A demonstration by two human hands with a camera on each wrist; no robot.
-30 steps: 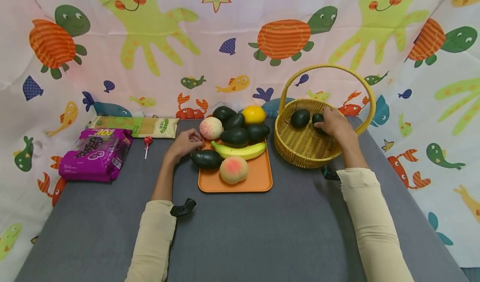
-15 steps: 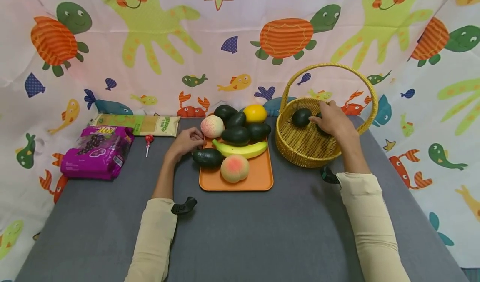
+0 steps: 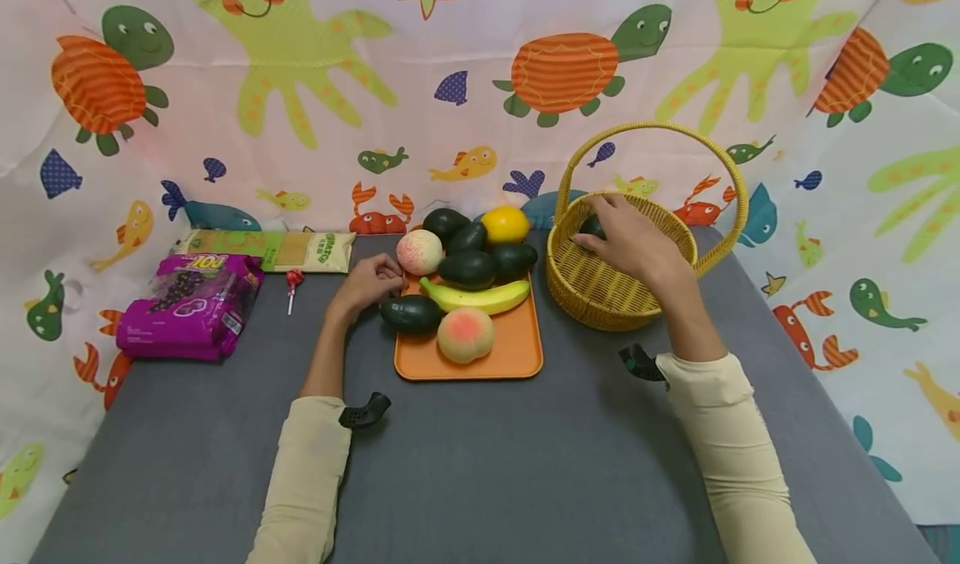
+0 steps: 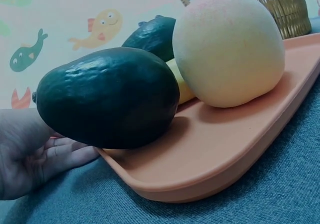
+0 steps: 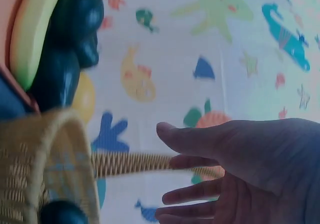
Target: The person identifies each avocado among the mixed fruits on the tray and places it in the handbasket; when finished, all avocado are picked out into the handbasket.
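My right hand point(image 3: 628, 237) is over the yellow wicker basket point(image 3: 600, 318), its fingers near a dark green avocado point(image 3: 592, 227). In the right wrist view the right hand point(image 5: 250, 159) has its fingers apart with nothing between them, and a dark avocado point(image 5: 64, 213) sits low in the basket. My left hand point(image 3: 367, 283) rests at the left edge of the orange tray point(image 3: 517, 356), fingertips at its rim. An avocado point(image 4: 110, 96) lies beside that hand, overhanging the tray's edge. A peach point(image 3: 466, 336), a banana point(image 3: 480, 297) and several more avocados point(image 3: 468, 270) lie on the tray.
A pale speckled peach point(image 3: 420, 252) and a lemon point(image 3: 506, 224) are on the tray's far part. Left of it lie a purple grape-print bag point(image 3: 191, 306), a long noodle-like packet point(image 3: 300, 250) and a red lollipop point(image 3: 293, 279). The basket's tall handle point(image 3: 738, 189) arches above it.
My right hand has shifted left inside the basket, from the right avocado toward the left one; the right one is now out of sight. The left hand has stayed at the tray.
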